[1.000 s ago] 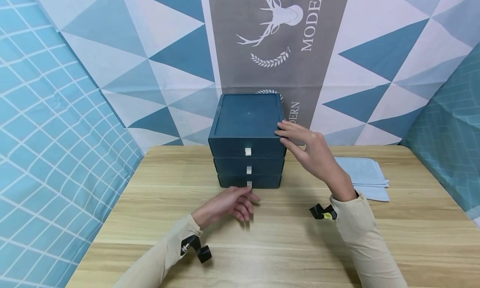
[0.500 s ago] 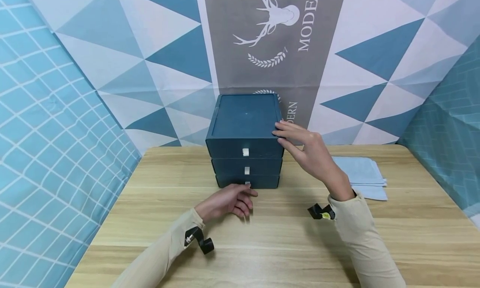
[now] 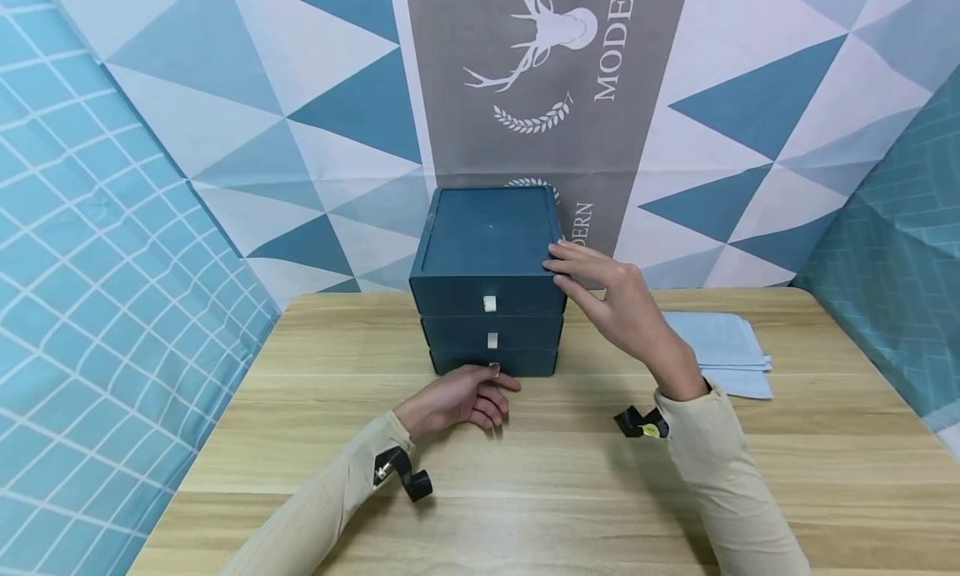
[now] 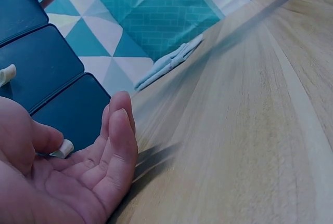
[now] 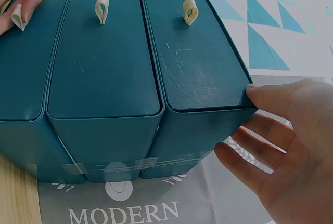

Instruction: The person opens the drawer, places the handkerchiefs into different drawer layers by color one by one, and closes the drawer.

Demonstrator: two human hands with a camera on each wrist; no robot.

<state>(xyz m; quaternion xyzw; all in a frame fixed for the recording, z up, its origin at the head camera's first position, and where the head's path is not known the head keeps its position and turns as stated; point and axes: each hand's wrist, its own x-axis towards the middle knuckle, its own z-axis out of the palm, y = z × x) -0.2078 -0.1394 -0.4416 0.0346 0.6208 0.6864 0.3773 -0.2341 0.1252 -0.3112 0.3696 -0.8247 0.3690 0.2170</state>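
A dark blue three-drawer storage box [image 3: 487, 230] stands at the back of the table, its drawers closed. Each drawer front carries a small pale loop tab, such as the middle drawer's tab [image 3: 492, 340]. My left hand [image 3: 457, 399] pinches the bottom drawer's pull tab [image 4: 63, 149] between thumb and fingers, palm turned up in the left wrist view; the tab is partly hidden. My right hand [image 3: 600, 288] rests with fairly straight fingers on the box's upper right edge. Its thumb [image 5: 265, 96] touches the top drawer's front corner in the right wrist view.
Folded light blue cloths [image 3: 716, 351] lie on the wooden table [image 3: 570, 493], right of the box. A patterned wall covering [image 3: 345, 167] hangs behind the box. Blue sheeting [image 3: 112, 267] borders the left side, with more at the right.
My left hand has moved slightly towards the box, its thumb now covering more of the bottom tab. My right hand stays at the same edge, and the head view has shifted slightly.
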